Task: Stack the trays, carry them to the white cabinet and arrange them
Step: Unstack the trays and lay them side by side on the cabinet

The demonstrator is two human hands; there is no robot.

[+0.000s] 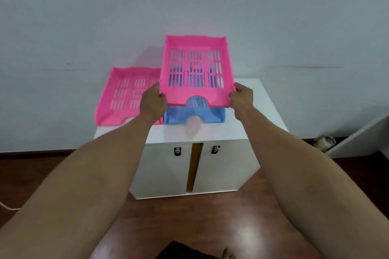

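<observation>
Gripping the raised pink slotted plastic tray (195, 69), left hand (152, 102) and right hand (242, 98) are keeping its notched end toward the person, long axis running away, above the blue plastic tray (214, 114) on the white cabinet (248, 111); a second pink tray (126, 96) is lying left of the blue: two pink, one blue.

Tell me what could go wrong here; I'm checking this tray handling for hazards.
1. The raised pink slotted plastic tray is pinched only at its front corners by the left hand and right hand; it could tip backward.
2. The other pink plastic tray overhangs the white cabinet's left edge; a nudge might topple it.
</observation>
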